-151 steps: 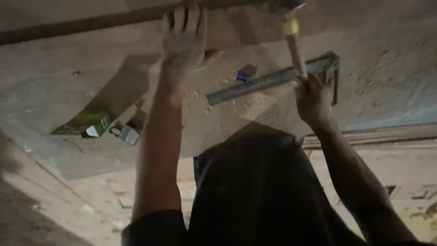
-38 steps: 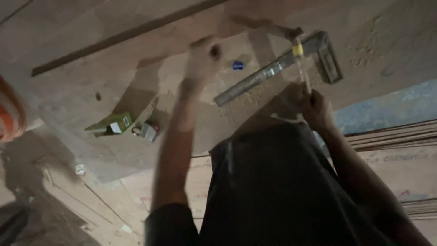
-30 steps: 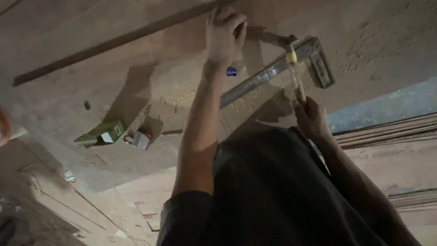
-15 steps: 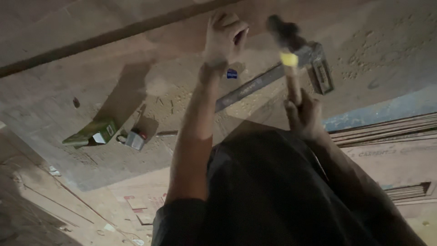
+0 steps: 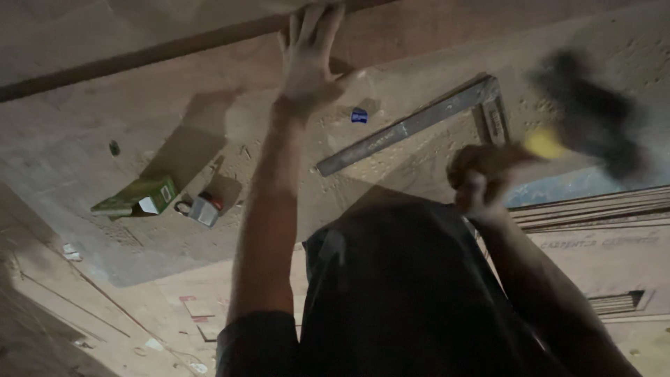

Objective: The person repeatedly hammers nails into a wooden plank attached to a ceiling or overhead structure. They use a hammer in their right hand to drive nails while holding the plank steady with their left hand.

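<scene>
My left hand [image 5: 309,59] lies flat, fingers spread, on a wide plywood sheet [image 5: 174,105], its fingertips at a long dark wooden strip [image 5: 139,56] along the far edge. My right hand [image 5: 478,174] grips the handle of a hammer [image 5: 586,119], whose dark head is raised to the right and blurred by motion; a yellow band shows on the handle. A metal try square [image 5: 412,126] lies on the sheet between my two hands.
A small blue object [image 5: 359,115] sits beside the square. A green box [image 5: 136,197] and a small white and red item [image 5: 202,208] lie at the left of the sheet. Stacked boards [image 5: 593,209] run along the right. My dark-clothed body fills the bottom.
My left hand has opened from a closed pinch to a flat spread on the sheet by the strip. The hammer has swung up and to the right.
</scene>
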Motion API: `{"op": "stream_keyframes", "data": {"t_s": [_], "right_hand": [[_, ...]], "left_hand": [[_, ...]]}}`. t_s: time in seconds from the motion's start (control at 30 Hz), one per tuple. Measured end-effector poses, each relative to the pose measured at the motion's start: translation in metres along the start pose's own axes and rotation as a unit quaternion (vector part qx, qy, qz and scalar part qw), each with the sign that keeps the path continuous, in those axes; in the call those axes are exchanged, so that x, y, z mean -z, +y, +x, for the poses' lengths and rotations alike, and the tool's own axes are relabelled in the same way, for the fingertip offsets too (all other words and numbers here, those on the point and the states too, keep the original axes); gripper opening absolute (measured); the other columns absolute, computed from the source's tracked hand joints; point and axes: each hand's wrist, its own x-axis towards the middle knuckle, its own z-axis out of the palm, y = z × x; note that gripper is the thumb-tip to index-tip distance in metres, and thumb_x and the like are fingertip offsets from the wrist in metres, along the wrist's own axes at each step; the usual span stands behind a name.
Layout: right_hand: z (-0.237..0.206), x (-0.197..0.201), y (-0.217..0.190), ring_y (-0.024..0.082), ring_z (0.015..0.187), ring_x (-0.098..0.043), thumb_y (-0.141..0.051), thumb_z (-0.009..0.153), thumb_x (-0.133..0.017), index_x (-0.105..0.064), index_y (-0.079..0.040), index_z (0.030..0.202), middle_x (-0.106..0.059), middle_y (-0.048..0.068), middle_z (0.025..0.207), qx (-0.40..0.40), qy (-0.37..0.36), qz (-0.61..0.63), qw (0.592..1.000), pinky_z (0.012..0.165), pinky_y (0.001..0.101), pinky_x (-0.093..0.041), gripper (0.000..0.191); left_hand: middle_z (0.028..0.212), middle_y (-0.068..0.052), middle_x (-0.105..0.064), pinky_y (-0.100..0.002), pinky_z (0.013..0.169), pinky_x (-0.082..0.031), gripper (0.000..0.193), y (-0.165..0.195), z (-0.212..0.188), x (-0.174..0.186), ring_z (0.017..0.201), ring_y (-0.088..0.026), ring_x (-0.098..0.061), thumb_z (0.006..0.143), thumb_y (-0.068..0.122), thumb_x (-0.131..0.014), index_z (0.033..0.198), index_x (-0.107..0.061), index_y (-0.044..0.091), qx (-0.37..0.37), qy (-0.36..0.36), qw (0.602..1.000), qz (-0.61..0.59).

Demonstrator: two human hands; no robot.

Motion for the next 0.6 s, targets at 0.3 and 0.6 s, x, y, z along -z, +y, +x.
{"op": "stream_keyframes", "data": {"t_s": [0.3, 0.6], "right_hand": [[0.004, -0.01, -0.028, 0.006, 0.062, -0.048, -0.037, 0.108, -0.056, -0.054, -0.003, 0.096, -0.05, -0.002, 0.07, -0.263, 0.006, -0.134, 0.955, 0.054, 0.0265, -0.038, 0.036], [-0.03, -0.013, -0.005, 0.01, 0.058, -0.05, -0.033, 0.104, -0.055, -0.06, 0.0, 0.097, -0.054, 0.003, 0.065, -0.356, 0.006, -0.201, 0.913, 0.05, 0.0321, -0.041, 0.035]], "left_hand": [[0.111, -0.002, -0.065, -0.045, 0.104, -0.053, 0.017, 0.015, -0.033, -0.043, 0.118, -0.023, -0.056, 0.098, 0.016, -0.079, 0.112, -0.072, 0.01, -0.118, -0.127, 0.981, 0.086], [0.087, -0.01, -0.073, -0.044, 0.086, -0.054, 0.016, 0.024, -0.034, -0.063, 0.094, -0.025, -0.067, 0.078, 0.016, -0.076, 0.089, -0.076, 0.004, -0.121, -0.112, 0.978, 0.129]]}}
